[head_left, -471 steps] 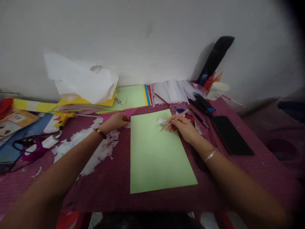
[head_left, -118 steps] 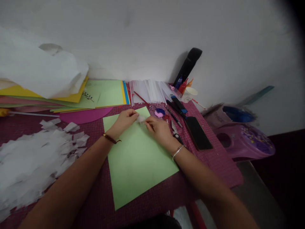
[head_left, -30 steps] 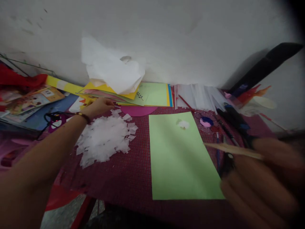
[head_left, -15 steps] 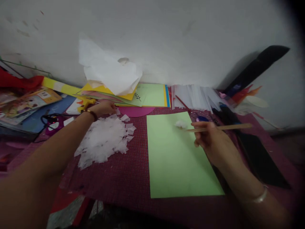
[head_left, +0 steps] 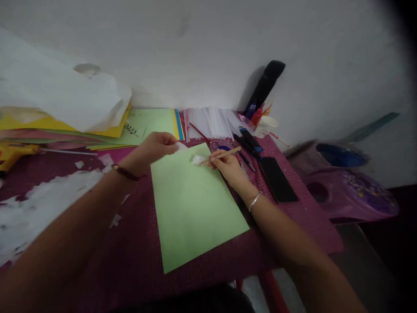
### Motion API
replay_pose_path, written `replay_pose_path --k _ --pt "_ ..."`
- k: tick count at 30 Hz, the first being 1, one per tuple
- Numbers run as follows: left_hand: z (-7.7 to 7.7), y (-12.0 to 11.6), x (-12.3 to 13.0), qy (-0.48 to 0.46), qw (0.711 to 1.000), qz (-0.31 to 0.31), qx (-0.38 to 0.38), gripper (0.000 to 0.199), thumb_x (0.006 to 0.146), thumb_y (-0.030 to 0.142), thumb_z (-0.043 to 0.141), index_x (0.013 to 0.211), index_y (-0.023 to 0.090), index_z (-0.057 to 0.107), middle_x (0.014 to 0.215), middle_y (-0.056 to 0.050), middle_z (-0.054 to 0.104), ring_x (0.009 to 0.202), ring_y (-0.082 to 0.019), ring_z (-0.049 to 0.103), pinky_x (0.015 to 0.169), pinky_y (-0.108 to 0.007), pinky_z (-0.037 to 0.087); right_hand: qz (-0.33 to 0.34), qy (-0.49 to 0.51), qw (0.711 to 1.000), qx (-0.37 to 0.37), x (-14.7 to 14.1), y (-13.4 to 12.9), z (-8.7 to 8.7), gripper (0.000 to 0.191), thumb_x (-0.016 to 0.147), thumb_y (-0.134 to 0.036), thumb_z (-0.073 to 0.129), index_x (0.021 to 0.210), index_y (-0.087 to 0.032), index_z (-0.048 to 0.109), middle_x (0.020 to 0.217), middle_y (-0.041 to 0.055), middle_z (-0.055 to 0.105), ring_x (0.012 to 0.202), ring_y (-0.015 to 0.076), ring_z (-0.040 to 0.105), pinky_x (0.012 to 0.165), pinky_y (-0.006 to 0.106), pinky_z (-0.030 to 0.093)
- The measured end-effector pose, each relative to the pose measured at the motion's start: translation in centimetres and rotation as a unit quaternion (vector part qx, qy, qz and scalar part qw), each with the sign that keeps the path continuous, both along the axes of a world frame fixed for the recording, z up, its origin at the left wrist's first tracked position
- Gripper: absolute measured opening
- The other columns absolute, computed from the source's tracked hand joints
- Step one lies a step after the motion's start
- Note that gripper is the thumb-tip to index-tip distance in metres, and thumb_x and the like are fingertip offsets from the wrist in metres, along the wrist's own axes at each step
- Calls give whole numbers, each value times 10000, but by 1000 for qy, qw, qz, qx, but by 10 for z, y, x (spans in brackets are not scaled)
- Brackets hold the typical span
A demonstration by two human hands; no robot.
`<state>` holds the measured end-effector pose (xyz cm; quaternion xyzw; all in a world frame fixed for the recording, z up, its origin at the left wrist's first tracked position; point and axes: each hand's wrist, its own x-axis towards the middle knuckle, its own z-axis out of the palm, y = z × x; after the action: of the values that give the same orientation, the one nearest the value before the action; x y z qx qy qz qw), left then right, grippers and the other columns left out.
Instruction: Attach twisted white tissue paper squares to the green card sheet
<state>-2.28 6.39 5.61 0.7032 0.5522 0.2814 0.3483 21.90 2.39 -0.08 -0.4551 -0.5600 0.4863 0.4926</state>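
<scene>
A light green sheet of paper [head_left: 192, 208] lies on the table with a small white tuft of paper [head_left: 197, 160] near its top edge. My right hand [head_left: 230, 169] pinches a thin wooden stick [head_left: 232, 152], its lower end at the tuft. Just left of that, above the sheet's top left part, my left hand [head_left: 156, 150] is closed on a small white paper piece [head_left: 181, 146]. Beneath and beyond my left forearm spreads a heap of cut white paper pieces [head_left: 58, 195].
Coloured sheets [head_left: 153, 121] and a large crumpled white paper [head_left: 65, 95] lie at the back left, near a yellow glue gun [head_left: 18, 154]. Clear plastic strips [head_left: 211, 121] are behind. A black phone-like slab [head_left: 278, 179] and pens lie right; a pink container [head_left: 352, 191] stands beyond the table edge.
My left hand has moved right from the paper heap to the green sheet, carrying a white piece. The view has turned right. My right hand still grips the stick near the tuft.
</scene>
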Motion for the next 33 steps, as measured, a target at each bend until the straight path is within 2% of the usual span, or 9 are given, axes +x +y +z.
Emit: replay_pose_path --k 3,5,8,12,16,18,23,28,33 --pt "-27 -1 32 -134 990 -26 -32 174 733 325 619 692 156 612 603 9 545 571 -94 459 575 -247 372 19 -28 999 2 -1 3 -6 117 756 -316 622 763 -204 589 615 -22 604 570 119 540 568 265 446" --pt "-41 -3 38 -190 980 -22 -46 180 726 338 630 689 165 599 623 1 553 582 -102 470 588 -255 390 21 -40 999 6 -2 6 -9 113 762 -316 616 766 -208 587 619 -21 606 571 121 542 560 265 445" --pt "-53 -7 36 -209 975 -10 -70 164 709 323 636 681 171 578 637 -5 557 582 -108 473 573 -253 389 8 -35 999 8 -3 9 -12 110 767 -314 609 774 -208 580 631 -20 609 583 123 553 544 256 443" --pt "-55 -11 29 -178 979 3 -98 104 702 278 601 705 175 584 636 4 536 558 -110 457 526 -242 358 -14 -10 1000 -11 -4 11 -15 108 750 -298 626 792 -208 584 660 -15 622 633 133 591 541 250 450" --pt "-53 -10 29 -107 988 -110 -20 94 682 262 594 650 175 610 803 -28 593 722 -144 544 633 -257 421 -23 12 999 -30 -4 12 -16 114 745 -290 631 806 -203 590 676 -8 638 652 135 611 545 248 457" --pt "-55 -10 33 -52 989 -137 21 96 682 262 600 647 178 631 833 -30 592 731 -141 546 649 -261 424 -24 14 999 -35 -4 12 -15 108 749 -284 627 805 -199 590 676 -6 643 641 129 606 544 246 457" --pt "-63 -11 45 -1 996 -85 38 125 723 292 597 711 176 643 700 -9 563 620 -123 496 553 -249 362 -44 9 999 -30 -4 8 -9 109 775 -298 613 816 -203 583 662 -12 641 586 115 581 535 243 458" --pt "-64 -11 47 -17 998 -52 25 90 700 228 608 700 184 529 622 28 517 574 -108 452 523 -238 314 -98 32 994 44 -5 -3 0 142 865 -362 525 861 -221 512 648 -20 624 549 110 569 540 246 460" --pt "-64 -8 47 -11 999 -33 35 132 680 192 599 679 192 467 616 34 495 577 -112 438 514 -240 296 -52 -94 990 89 -8 -11 -1 159 920 -379 457 901 -228 502 696 0 653 599 140 598 587 274 465"
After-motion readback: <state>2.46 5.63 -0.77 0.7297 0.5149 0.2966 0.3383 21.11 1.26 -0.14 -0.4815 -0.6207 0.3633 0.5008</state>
